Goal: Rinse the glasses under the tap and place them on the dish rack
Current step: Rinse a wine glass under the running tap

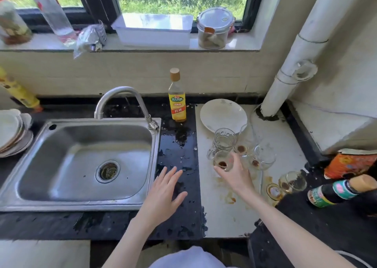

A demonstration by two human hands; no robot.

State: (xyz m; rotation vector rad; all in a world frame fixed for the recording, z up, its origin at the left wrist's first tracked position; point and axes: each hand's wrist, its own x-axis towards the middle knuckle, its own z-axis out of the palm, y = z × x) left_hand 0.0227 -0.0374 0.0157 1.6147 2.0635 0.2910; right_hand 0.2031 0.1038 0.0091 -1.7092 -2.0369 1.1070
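One small glass with a brown residue at its bottom is gripped by the right hand, fingers and thumb curled round it; whether it is lifted or resting on the pale worktop cannot be told. It is held well right of the sink, at the near edge of a cluster of dirty glasses. In that cluster: a ribbed glass mug just behind the held glass, a short glass with brown dregs beside it, and a tipped rounded glass further from the sink. Two more stained glasses are seen lying further right still. The left hand is held flat, fingers straight and spread, nothing grasped, over the wet black counter strip just right of the sink. The tap is arched over the sink's back right corner, no water seen running. A yellow-labelled bottle stands behind the strip; a white plate lies behind the glasses. Stacked plates are left of the sink.
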